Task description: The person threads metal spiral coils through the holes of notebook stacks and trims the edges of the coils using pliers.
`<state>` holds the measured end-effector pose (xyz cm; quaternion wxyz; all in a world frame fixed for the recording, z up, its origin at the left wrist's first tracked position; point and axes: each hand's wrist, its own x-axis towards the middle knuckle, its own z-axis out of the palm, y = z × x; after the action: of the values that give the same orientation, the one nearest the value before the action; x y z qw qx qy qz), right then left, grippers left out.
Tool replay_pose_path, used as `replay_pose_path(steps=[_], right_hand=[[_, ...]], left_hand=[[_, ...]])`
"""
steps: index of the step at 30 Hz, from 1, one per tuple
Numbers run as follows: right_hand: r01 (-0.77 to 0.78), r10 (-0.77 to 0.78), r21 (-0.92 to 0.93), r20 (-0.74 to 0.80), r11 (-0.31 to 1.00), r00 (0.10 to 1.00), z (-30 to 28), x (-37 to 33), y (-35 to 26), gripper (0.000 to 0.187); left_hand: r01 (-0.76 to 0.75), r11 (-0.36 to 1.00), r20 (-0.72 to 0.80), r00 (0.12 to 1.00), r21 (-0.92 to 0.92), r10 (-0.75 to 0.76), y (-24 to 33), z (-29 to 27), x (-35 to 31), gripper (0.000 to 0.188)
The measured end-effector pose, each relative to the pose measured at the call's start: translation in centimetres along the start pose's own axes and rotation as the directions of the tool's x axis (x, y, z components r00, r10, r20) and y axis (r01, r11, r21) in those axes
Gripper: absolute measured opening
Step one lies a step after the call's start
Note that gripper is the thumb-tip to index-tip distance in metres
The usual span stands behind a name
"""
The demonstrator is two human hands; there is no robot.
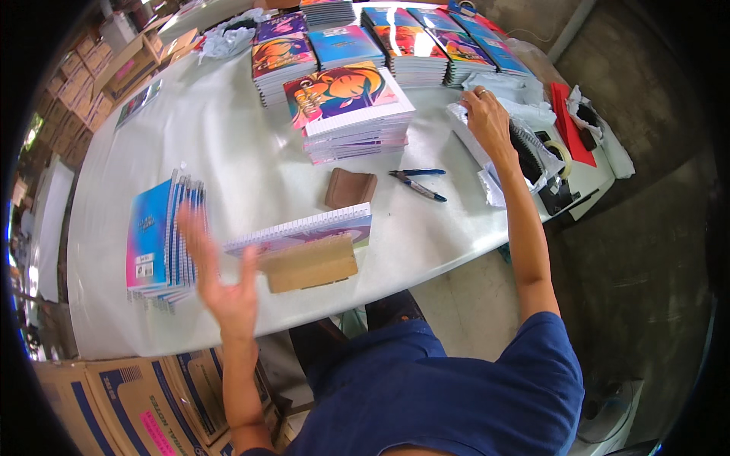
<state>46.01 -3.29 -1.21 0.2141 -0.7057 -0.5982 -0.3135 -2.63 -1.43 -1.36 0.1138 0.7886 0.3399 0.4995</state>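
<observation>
Left hand [218, 277] open, 8 o'clock; right hand [487, 120], grip unclear, near black coils [526, 152], 2 o'clock (wrap [532, 113] likely limits tangling).

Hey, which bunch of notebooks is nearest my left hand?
The blue-and-pink bunch on the left of the table, just beside your left hand; the other bunches sit farther back.

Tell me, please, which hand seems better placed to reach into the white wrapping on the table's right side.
Probably the right: the right hand is directly at the white wrapping, while the left hand, blurred, is across the table near the blue notebooks.
</observation>
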Motion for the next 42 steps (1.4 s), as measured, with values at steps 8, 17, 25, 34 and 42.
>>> replay_pose_path(steps=[8,17,25,34,42], right_hand=[[-0.347,-0.112,0.805,0.449,0.481,0.887,-9.5,-3.9,-16.9,0.017],[-0.463,-0.292,0.801,0.578,0.379,0.762,-9.1,-4.8,-16.1,0.014],[0.074,-0.397,0.796,0.217,0.600,0.892,-9.2,-5.3,-16.7,0.018],[-0.119,-0.511,0.857,0.404,0.501,0.758,1.2,-3.1,-14.4,0.020],[-0.270,-0.604,0.904,0.423,0.332,0.676,2.3,-2.2,-14.1,0.047]], left_hand=[[-0.213,0.953,0.610,0.791,0.214,0.039,5.7,8.0,4.4,0.060],[-0.160,0.975,0.659,0.752,0.157,0.017,5.5,8.2,4.0,0.050],[-0.189,0.982,0.552,0.821,0.024,0.145,6.3,8.5,3.2,0.052],[-0.376,0.896,0.523,0.826,0.234,0.211,6.7,8.9,2.7,0.059],[-0.272,0.948,0.631,0.768,0.163,0.112,5.5,7.5,2.9,0.084]])
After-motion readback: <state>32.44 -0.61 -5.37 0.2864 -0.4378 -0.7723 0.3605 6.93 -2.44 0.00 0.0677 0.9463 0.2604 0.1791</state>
